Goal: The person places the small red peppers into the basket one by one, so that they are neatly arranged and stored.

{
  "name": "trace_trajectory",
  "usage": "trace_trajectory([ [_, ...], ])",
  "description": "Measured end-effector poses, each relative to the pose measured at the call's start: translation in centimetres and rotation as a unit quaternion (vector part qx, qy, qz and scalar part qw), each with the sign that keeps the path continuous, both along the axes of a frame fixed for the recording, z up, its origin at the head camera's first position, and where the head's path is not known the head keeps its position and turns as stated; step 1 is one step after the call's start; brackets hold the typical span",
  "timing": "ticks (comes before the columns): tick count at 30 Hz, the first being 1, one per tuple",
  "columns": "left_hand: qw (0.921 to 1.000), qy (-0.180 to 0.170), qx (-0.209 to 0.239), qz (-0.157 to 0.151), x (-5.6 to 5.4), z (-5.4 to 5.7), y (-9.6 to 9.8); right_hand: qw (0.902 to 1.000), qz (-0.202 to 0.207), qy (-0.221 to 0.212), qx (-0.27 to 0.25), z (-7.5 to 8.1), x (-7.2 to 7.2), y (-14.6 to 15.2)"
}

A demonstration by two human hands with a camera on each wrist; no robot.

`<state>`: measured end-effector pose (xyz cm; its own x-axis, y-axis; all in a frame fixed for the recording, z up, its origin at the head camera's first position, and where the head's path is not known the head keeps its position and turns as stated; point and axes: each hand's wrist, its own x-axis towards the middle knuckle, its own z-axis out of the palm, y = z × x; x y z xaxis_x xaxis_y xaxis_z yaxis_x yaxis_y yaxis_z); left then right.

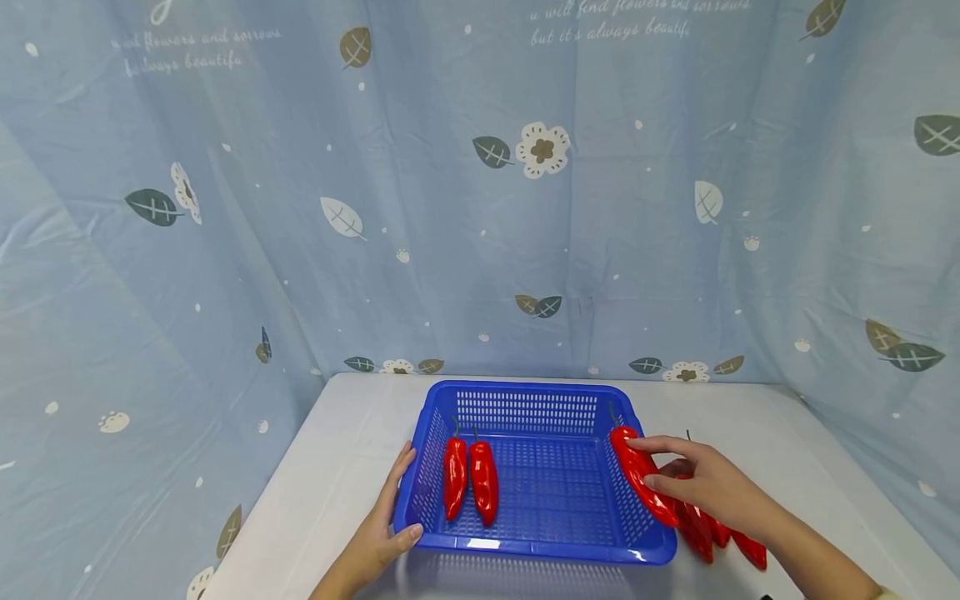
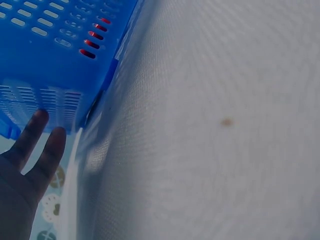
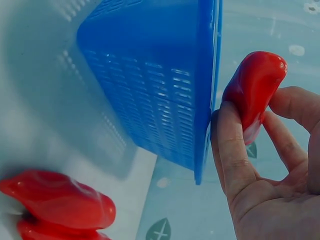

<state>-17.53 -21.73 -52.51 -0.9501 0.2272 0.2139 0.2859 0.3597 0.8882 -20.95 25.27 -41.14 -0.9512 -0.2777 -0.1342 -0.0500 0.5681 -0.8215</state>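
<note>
A glossy red pepper (image 1: 636,475) with a thin green stem is pinched between the thumb and fingers of my right hand (image 1: 701,483). It slants over the right rim of a blue plastic basket (image 1: 540,546). In the right wrist view the held pepper (image 3: 257,82) is above the rim level, beside the basket wall (image 3: 150,85). My left hand (image 1: 378,533) rests at the basket's front left corner, thumb by the rim. Its fingers (image 2: 52,152) reach out straight along the outer wall. Inside the basket, two red peppers (image 1: 455,479) lie side by side at the left.
Several more red peppers (image 1: 750,550) lie on the white table (image 1: 322,467) right of the basket, partly behind my right hand. A light blue curtain (image 1: 450,208) with leaves and flowers hangs around the table's back and sides.
</note>
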Motion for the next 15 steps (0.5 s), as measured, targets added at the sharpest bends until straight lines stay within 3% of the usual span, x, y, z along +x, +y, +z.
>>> trace_trajectory([
  [15, 0.9996, -0.026, 0.007, 0.004, -0.1, 0.1, 0.0, 0.9999, -0.002, 0.015, 0.004, 0.3, -1.1, -1.8],
])
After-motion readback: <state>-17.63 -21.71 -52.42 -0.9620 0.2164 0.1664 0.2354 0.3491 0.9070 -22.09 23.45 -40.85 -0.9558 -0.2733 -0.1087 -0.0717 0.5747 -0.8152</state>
